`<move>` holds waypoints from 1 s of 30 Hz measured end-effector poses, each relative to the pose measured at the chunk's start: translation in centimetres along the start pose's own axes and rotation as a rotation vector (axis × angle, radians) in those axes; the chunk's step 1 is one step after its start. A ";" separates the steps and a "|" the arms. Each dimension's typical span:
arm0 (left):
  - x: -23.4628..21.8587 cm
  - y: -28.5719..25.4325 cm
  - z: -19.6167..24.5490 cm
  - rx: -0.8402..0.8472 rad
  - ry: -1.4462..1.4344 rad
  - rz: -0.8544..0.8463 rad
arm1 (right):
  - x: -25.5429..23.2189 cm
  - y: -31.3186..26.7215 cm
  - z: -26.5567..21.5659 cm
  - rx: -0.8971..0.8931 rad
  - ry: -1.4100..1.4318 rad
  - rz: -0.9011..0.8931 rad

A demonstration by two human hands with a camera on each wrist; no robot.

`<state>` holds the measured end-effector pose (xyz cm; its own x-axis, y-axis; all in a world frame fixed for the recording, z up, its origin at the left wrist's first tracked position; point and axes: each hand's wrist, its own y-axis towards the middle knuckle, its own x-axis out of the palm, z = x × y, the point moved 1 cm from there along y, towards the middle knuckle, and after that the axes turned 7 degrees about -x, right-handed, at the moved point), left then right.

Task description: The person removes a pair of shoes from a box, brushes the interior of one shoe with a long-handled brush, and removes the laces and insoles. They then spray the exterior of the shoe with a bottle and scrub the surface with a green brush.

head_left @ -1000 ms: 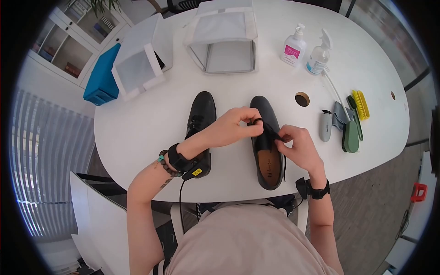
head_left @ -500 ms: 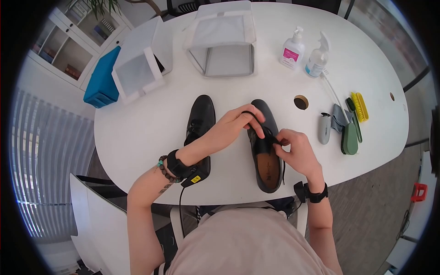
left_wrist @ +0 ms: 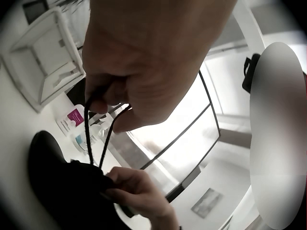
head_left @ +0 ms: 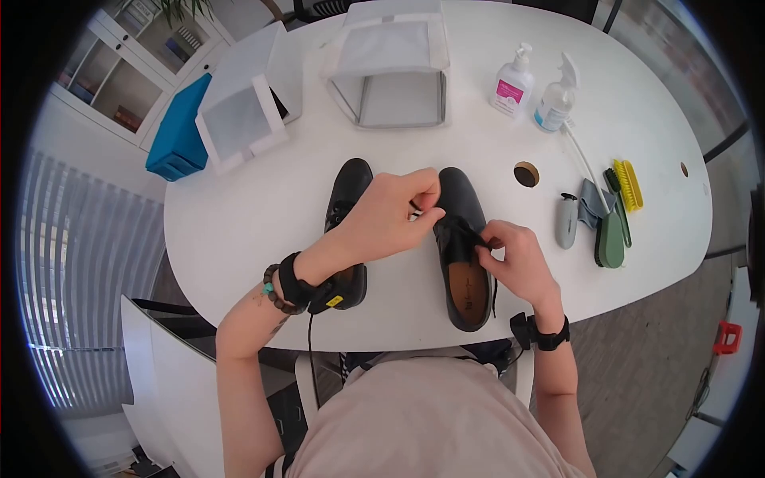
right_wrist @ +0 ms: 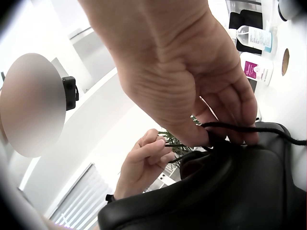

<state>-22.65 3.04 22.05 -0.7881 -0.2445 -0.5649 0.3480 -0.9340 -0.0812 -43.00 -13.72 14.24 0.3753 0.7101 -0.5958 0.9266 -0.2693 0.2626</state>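
Observation:
Two black leather lace-up shoes lie on the table, toes pointing away. My left hand [head_left: 390,211] is raised between them and pinches a black shoelace [left_wrist: 87,129] of the right-hand shoe [head_left: 462,191]. In the left wrist view two strands rise from that shoe to the fingers. My right hand [head_left: 518,255] pinches at the lacing on the shoe's right side, where a lace end [right_wrist: 268,129] trails out past the fingers in the right wrist view. What lies between its fingertips is partly hidden. The other shoe [head_left: 349,182] sits partly under my left forearm.
Two white mesh-sided boxes [head_left: 390,48] and a teal case [head_left: 179,131] stand at the back left. A pump bottle [head_left: 510,88] and a spray bottle [head_left: 555,103] are at the back right. Green and yellow brushes [head_left: 628,185], a grey cloth [head_left: 591,203] and a grey bottle [head_left: 566,221] lie at right.
My left hand first pinched lace close over the shoe, then spread its fingers with a loop round them, and now pinches again farther left. The right hand has stayed at the lacing.

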 end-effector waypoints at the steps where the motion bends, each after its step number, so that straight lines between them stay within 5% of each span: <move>1: 0.0 -0.1 0.7 -0.043 0.149 0.056 | 0.0 0.0 -0.2 -0.003 -0.011 -0.003; 2: 0.2 0.0 0.2 -0.041 0.149 0.056 | -0.1 0.0 -0.2 -0.005 -0.022 -0.004; 4: 0.7 -0.2 -0.9 0.227 0.343 0.197 | 0.0 -0.2 -0.2 -0.009 -0.018 0.011; 8: -0.4 0.0 -1.8 0.127 0.320 0.091 | 0.2 -0.4 0.2 -0.002 0.000 0.033; 10: -0.8 0.1 -2.2 -0.081 -0.014 -0.031 | 0.2 -0.3 0.2 -0.001 0.003 0.031; 14: 0.7 -0.1 -2.6 0.131 -0.388 0.012 | 0.3 -0.2 0.0 -0.001 -0.013 0.024; 16: 0.7 -0.5 -2.2 -0.020 -0.888 -0.138 | 0.3 -0.3 0.2 -0.005 -0.008 0.029; 19: -0.5 -1.3 -1.7 -0.108 -1.156 -0.333 | 0.2 -0.3 0.2 -0.003 -0.007 0.030; 23: -0.5 -1.6 -1.8 -0.250 -0.774 -0.299 | 0.3 -0.3 0.3 0.018 -0.014 0.026; 25: 1.0 -1.8 -1.6 -0.304 -0.192 -0.112 | 0.2 -0.2 -0.1 0.011 -0.020 0.023; 27: 2.4 -1.8 -3.5 -0.360 -0.296 -0.187 | 0.2 -0.2 -0.3 0.003 -0.025 0.018; 29: 3.3 -1.4 -4.2 0.080 0.049 -0.005 | 0.3 -0.2 -0.6 0.009 -0.016 0.034; 30: 3.3 -1.2 -4.7 0.080 0.048 -0.004 | 0.3 -0.2 -0.7 0.009 -0.017 0.033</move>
<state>-23.30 4.58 16.39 -0.7637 -0.2297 -0.6033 0.3014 -0.9533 -0.0185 -43.08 -13.04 14.56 0.4063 0.6896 -0.5994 0.9137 -0.2988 0.2756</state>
